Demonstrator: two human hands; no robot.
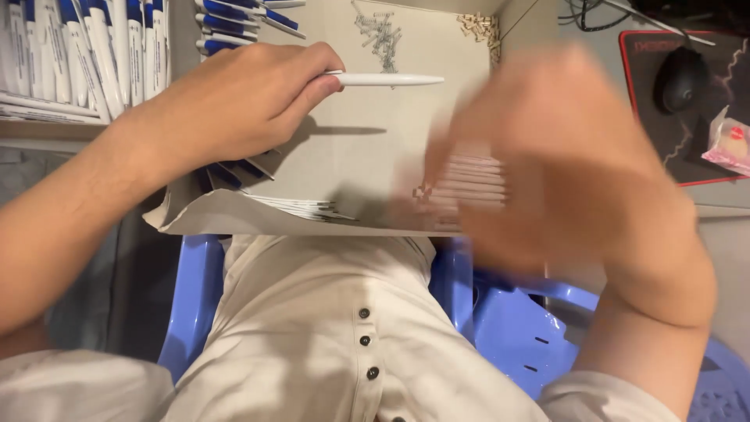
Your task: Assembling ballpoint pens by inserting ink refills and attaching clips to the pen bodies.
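While the left hand (234,105) grips a white pen barrel (387,79), fingers closed round its near end, the barrel sticks out to the right, level, over the far part of a cardboard sheet (351,156). Right hand (547,156) is raised near the sheet's right edge & badly blurred; can't tell if it's closed or loose, or holding anything. A row of thin white tubes (469,184) lies under it, by the right edge. Small pile of springs (380,31) sits near the far edge, w/ a little heap of tan bits (480,27) at the far right corner. Blue-and-white pens (86,51) are stacked off the far left corner; more pens (242,16) lie along the far edge. Black mouse (681,78) rests on a red-edged pad (664,133), well apart to the right. Blue plastic chair (508,320) shows below the sheet.
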